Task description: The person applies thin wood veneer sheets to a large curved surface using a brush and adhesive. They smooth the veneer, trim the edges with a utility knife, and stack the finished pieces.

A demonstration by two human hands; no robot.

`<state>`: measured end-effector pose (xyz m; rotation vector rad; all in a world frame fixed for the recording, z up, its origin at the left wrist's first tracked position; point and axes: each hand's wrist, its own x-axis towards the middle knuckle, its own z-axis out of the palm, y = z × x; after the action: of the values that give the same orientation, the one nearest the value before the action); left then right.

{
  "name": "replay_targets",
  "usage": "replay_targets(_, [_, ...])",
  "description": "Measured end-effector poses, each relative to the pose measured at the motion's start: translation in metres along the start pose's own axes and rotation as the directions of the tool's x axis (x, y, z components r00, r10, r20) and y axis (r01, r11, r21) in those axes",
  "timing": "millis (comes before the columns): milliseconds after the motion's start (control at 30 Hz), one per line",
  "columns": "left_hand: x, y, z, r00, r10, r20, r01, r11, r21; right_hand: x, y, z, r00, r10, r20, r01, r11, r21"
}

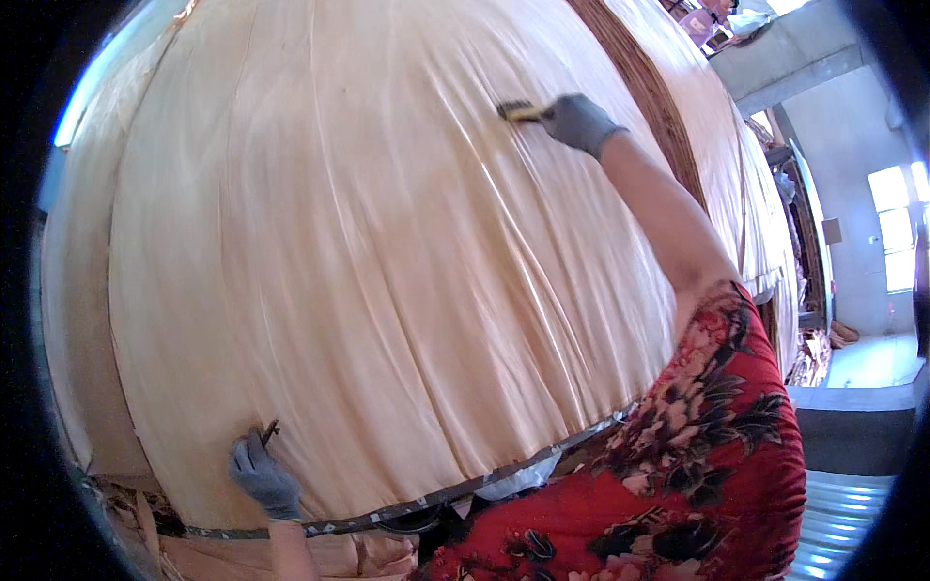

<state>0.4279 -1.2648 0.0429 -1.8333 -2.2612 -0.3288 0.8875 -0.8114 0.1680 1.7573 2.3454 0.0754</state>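
A broad, pale wood veneer sheet (378,281) spreads out in front of me, with long ripples running from far to near. On its far right part, my right hand (583,124), in a grey glove, is closed around the handle of a brush (521,111). The brush has dark bristles and a yellowish body, which touches or nearly touches the sheet. My left hand (264,476), also gloved in grey, is by the near left edge. A small dark tool (270,432) sticks out between its fingers; its exact kind is hard to make out.
A dark brown strip (654,92) runs along the sheet's right side, with more pale veneer (712,126) beyond. A dark edge (407,508) borders the near side. Sheet scraps (334,557) lie below it. At the right are a window (891,228) and ribbed metal (843,528).
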Motion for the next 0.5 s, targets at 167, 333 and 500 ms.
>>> replay_targets(167, [-0.005,-0.001,-0.016,1.0,-0.014,0.012,0.014,0.999,-0.048,-0.164,-0.013,-0.013,0.929,-0.102,0.355,0.124,0.992,-0.04])
replay_targets(333, [-0.004,-0.008,-0.002,0.995,0.087,-0.04,-0.087,0.996,-0.016,-0.34,-0.033,-0.013,0.76,-0.081,0.645,0.105,0.995,0.002])
replay_targets(500, [-0.002,-0.011,-0.005,0.993,0.088,-0.073,-0.082,0.994,0.079,-0.431,-0.094,-0.038,0.8,-0.302,0.519,0.099,0.919,0.382])
